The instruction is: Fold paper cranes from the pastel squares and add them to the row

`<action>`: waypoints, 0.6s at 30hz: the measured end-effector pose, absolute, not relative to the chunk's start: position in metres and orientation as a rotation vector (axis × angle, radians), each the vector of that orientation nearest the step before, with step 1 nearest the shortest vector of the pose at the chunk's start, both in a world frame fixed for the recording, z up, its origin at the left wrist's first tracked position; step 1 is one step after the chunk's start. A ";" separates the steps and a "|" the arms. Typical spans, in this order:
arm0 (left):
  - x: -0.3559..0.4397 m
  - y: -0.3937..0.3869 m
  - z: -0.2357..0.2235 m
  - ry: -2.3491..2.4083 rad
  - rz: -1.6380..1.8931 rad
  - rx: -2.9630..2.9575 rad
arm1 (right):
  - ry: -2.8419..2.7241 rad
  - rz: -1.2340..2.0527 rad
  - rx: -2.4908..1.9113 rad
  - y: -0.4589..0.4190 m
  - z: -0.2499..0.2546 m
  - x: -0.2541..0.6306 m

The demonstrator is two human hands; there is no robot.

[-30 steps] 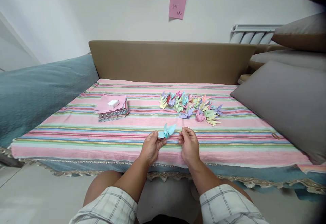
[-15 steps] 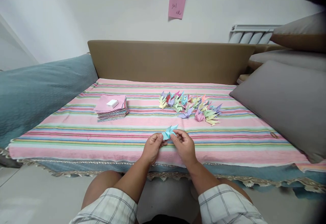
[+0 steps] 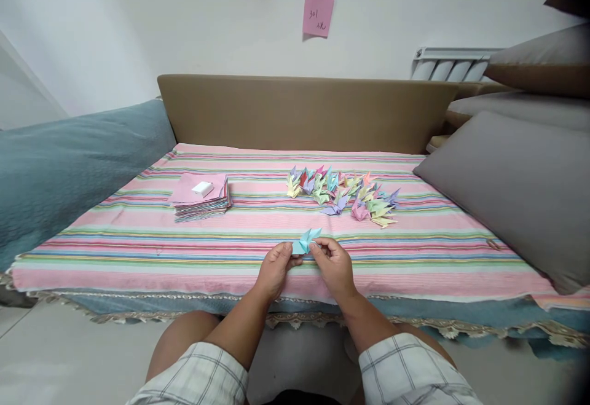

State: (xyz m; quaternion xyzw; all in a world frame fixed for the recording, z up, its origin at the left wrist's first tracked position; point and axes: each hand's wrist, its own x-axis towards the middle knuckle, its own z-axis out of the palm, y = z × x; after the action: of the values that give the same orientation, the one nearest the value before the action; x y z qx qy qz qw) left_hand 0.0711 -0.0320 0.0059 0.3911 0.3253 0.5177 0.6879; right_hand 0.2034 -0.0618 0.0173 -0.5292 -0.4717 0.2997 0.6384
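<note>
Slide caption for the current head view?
Left hand and right hand hold a blue paper crane; colourful folded cranes lie beyond.

A light blue paper crane (image 3: 305, 243) — pointed tip raised — is held.

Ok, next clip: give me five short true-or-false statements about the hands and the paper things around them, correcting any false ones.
1. The left hand and the right hand both touch a folded light-blue paper crane. True.
2. A small white rectangular block lies on a stack of pink-topped square paper. True.
3. That stack lies right of both hands. False: it lies left of them.
4. A cluster of multicoloured folded paper cranes lies right of the stack. True.
5. The left hand holds the white block. False: it holds the light-blue crane.
</note>
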 end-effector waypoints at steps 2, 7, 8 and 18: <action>0.071 -0.032 0.006 0.714 1.163 0.855 | -1.077 0.691 -1.222 -0.061 0.018 0.205; 0.070 -0.032 0.009 0.623 1.163 0.904 | -1.025 0.666 -1.241 -0.056 0.025 0.217; 0.069 -0.032 0.009 0.618 1.160 0.909 | -1.003 0.641 -1.239 -0.054 0.027 0.222; 0.067 -0.032 0.010 0.657 1.133 0.928 | -0.674 0.194 -1.379 -0.033 0.039 0.327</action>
State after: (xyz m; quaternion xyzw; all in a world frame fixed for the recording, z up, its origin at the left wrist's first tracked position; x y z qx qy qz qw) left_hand 0.0665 -0.0319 0.0100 0.4156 0.2945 0.5075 0.6950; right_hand 0.3266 -0.0328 0.0387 -0.6229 -0.3043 0.0877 0.7154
